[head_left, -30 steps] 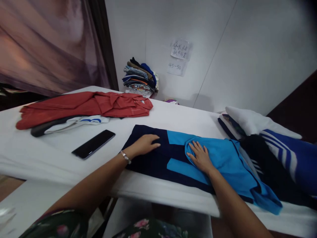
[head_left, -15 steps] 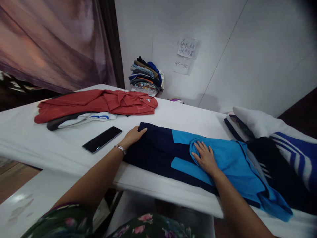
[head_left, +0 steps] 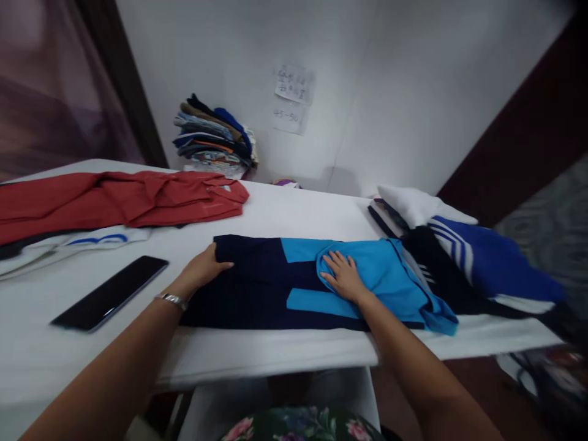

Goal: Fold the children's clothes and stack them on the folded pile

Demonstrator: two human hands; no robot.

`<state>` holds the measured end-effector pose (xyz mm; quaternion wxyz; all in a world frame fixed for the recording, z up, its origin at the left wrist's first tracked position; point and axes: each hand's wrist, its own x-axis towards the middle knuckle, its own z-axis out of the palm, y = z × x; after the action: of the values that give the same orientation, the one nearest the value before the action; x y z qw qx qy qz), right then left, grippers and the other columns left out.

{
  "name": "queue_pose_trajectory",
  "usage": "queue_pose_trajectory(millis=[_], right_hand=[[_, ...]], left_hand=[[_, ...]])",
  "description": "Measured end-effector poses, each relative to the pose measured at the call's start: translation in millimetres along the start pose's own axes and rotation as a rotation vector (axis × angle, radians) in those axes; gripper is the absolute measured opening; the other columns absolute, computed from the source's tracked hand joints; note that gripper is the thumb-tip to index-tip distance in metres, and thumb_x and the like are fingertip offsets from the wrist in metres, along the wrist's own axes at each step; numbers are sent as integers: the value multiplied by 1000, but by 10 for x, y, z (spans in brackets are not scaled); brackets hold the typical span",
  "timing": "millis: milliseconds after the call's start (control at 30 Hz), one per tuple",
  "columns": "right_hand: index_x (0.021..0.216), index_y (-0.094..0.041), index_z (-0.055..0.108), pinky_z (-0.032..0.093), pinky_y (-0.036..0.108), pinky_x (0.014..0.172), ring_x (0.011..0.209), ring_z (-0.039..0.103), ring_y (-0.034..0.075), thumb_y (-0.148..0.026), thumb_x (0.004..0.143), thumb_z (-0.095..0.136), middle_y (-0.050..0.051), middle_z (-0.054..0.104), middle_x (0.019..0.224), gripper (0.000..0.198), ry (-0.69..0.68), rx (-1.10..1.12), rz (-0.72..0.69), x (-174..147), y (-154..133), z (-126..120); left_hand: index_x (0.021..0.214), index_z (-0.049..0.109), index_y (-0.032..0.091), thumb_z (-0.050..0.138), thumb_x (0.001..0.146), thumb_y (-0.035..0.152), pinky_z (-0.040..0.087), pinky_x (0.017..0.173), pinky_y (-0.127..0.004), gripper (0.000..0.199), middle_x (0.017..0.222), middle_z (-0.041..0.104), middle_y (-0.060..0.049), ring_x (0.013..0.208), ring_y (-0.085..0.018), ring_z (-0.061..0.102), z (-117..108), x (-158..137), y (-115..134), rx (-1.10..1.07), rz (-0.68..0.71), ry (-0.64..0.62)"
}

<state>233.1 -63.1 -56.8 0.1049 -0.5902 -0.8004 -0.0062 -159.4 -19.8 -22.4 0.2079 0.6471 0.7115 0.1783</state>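
"Navy-and-blue top (head_left: 252,300), centre of the frame: how far along?"

"Mostly flattened into a long strip on the white table (head_left: 294,211), I'd judge; the bunched end at centre right isn't smoothed yet."

"And the hands?"

"The right hand (head_left: 344,278) lies open, spread on the lighter blue. The left hand (head_left: 203,271) curls at the navy end; whether it grips, I can't tell."
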Motion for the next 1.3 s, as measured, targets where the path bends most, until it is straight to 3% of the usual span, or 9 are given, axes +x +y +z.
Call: queue_pose_trajectory(millis=[133, 233, 433, 633, 800, 933, 1033, 1167, 1300], right_hand=[[146, -24, 38, 17, 58, 114, 145, 22, 30, -53, 95, 41, 11, 33, 154, 59, -51, 30, 20, 29, -55, -83], [146, -25, 37, 15, 58, 115, 145, 21, 29, -55, 94, 41, 10, 32, 155, 60, -66, 49, 35, 63, -73, -124], [147, -22, 33, 14, 58, 115, 147, 16, 30, -52, 94, 45, 13, 24, 158, 62, -54, 128, 69, -64, -150, -324], [132, -26, 54, 14, 52, 117, 141, 32, 22, -39, 97, 42, 6, 48, 145, 39, 298, 187, 90, -867, 114, -560], [130, -19, 56, 29, 44, 114, 136, 39, 23, -36, 93, 42, 12, 52, 140, 43, 665, 105, 456, -1758, 730, -684], [135, -16, 48, 43, 45, 101, 125, 49, 27, -39, 82, 51, 15, 49, 141, 58, 626, 185, 739, -2149, 1097, -696], [124, -15, 55, 51, 40, 81, 95, 62, 25, -39, 76, 55, 15, 61, 121, 53, 551, 242, 830, -2196, 1184, -680], [98, -19, 60, 45, 32, 68, 71, 58, 20, -39, 78, 53, 3, 63, 79, 29, 460, 177, 849, -2079, 1093, -680], [84, -22, 55, 37, 28, 62, 67, 54, 18, -32, 79, 50, 1, 58, 73, 12, 355, 14, 772, -1921, 955, -662]], left_hand=[[142, 29, 12, 50, 80, 57, 51, 85, -56, 79, 129, 58, -19, 112, -43, 57, -169, -93, 205, 264, 43, 140], [144, 28, 11, 38, 85, 59, 44, 99, -56, 76, 141, 48, -19, 127, -41, 47, -90, -175, 526, 304, 325, 320], [140, 46, 20, 42, 85, 57, 27, 114, -52, 65, 152, 39, -12, 140, -31, 33, 668, -326, 1077, 273, 911, 3], [139, 49, 25, 40, 87, 56, 23, 113, -59, 61, 148, 43, -9, 140, -32, 34, 1025, -289, 1003, 342, 916, -192], [139, 50, 26, 39, 86, 60, 23, 113, -58, 64, 149, 42, -7, 140, -32, 33, 1059, -232, 946, 300, 939, -162], [137, 52, 26, 40, 84, 59, 23, 113, -59, 63, 148, 44, -7, 140, -32, 33, 1118, -201, 934, 275, 933, -152], [136, 53, 28, 42, 84, 58, 23, 113, -59, 61, 147, 45, -6, 139, -33, 34, 1177, -166, 896, 235, 952, -129], [137, 52, 28, 41, 84, 59, 22, 114, -58, 62, 148, 44, -6, 140, -32, 33, 1214, -152, 865, 231, 948, -130], [137, 52, 26, 40, 85, 60, 21, 114, -57, 64, 149, 43, -6, 140, -31, 32, 1199, -176, 881, 241, 937, -130]])
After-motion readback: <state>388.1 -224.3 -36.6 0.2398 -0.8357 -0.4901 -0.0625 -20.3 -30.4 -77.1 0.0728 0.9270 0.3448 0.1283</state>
